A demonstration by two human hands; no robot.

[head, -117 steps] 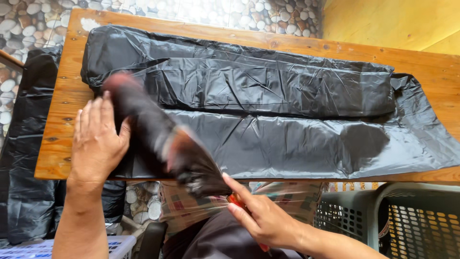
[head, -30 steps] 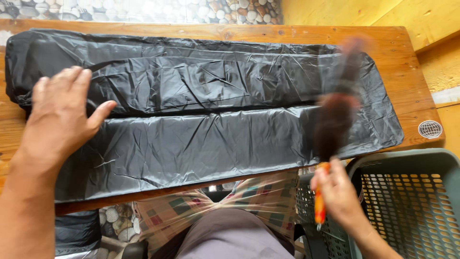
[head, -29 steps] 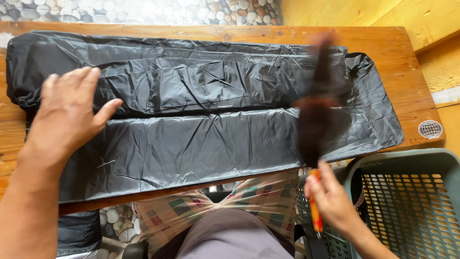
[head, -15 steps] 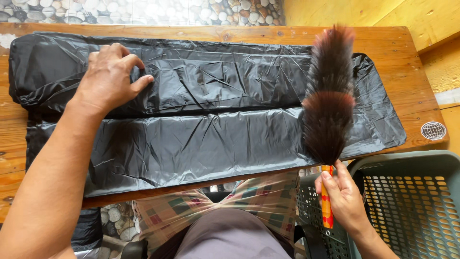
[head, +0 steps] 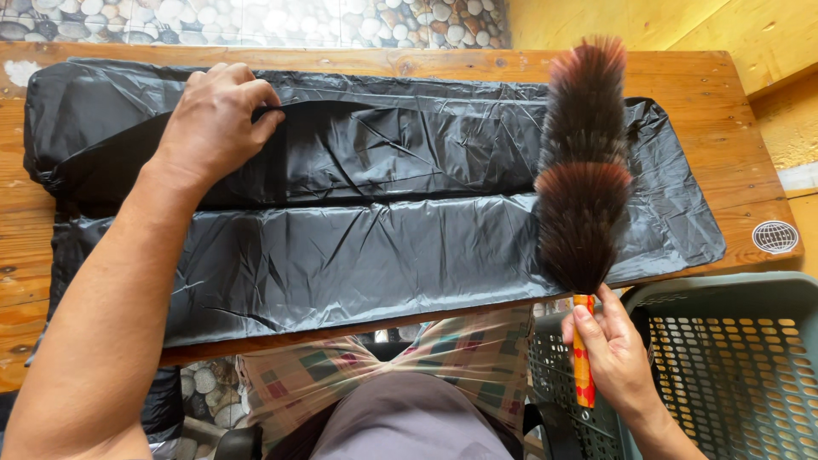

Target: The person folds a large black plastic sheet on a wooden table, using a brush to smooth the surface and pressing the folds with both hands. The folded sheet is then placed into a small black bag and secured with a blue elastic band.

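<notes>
A long black plastic sheet (head: 366, 238) lies folded lengthwise across the wooden table (head: 750, 170). My left hand (head: 213, 128) pinches the upper fold of the sheet near its left end and lifts its edge. My right hand (head: 613, 358) grips the orange and yellow handle of a brown feather duster (head: 584, 170). The duster's feathers rest upright over the right part of the sheet.
A grey-green plastic basket (head: 733, 358) stands below the table's front right corner. A round sticker (head: 775, 237) sits on the table's right end. A pebble wall (head: 256, 21) runs behind the table. My lap in checked cloth (head: 392, 375) is under the front edge.
My left hand has slid up from the flat sheet to its upper fold and closed on the edge. The duster has stopped swinging and stands still over the right end.
</notes>
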